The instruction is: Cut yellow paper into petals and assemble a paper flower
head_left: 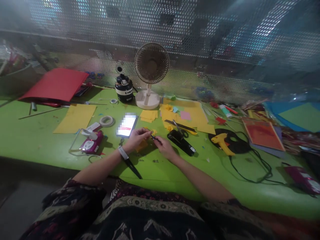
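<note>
My left hand (137,138), with a pale watch at the wrist, is closed in a pinch on a small piece of yellow paper (154,132). Close on its right, my right hand (163,146) pinches a thin dark tool whose tip meets the paper; its exact kind is too small to tell. A lit phone (127,125) lies just left of my left hand. To the right of my right hand is a black stapler (181,142), with scissors (180,129) and a yellow-handled cutter (185,126) behind it.
Behind stand a fan (152,63) and a dark bottle (124,90). A yellow glue gun (223,143) with its cable lies right. At left are a tape roll (106,121), a purple power socket (92,143), yellow paper (76,118) and a red sheet (58,83).
</note>
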`<state>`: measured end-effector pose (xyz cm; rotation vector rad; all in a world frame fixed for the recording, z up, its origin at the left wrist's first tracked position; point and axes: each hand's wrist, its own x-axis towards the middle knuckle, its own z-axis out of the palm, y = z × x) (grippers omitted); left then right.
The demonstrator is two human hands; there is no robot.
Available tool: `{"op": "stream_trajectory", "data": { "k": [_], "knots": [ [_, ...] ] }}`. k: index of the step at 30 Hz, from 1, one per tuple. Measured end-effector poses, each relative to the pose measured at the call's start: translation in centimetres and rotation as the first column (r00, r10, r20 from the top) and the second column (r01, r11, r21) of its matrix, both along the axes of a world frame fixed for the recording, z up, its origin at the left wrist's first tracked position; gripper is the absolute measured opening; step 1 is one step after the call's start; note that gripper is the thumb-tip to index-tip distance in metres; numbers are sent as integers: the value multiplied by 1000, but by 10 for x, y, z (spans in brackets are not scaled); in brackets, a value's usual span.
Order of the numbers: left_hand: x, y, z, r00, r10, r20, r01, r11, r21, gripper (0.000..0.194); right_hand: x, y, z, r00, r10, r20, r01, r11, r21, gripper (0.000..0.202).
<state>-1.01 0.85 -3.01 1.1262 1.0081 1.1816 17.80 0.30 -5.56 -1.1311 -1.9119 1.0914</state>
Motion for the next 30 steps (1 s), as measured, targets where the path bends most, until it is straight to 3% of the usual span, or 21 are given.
{"op": "stream_trajectory", "data": {
  "k": [12, 18, 24, 30],
  "knots": [
    [-1, 2, -7, 1000, 7, 12, -6, 1000, -3, 29, 2, -3, -1, 1000, -3, -14, 2, 999, -37, 33],
    [-2, 3, -10, 994, -61, 88, 63, 998, -13, 30, 2, -2, 2, 998, -17, -55, 12, 996, -87, 30],
    [-4, 3, -11, 998, -46, 46, 45, 999, 22, 24, 4, -3, 5, 999, 18, -26, -20, 994, -106, 32],
    [-3, 2, -10, 998, -46, 35, 44, 998, 47, 24, 3, -2, 2, 1000, 5, 28, -8, 994, 107, 34]
  ]
}}
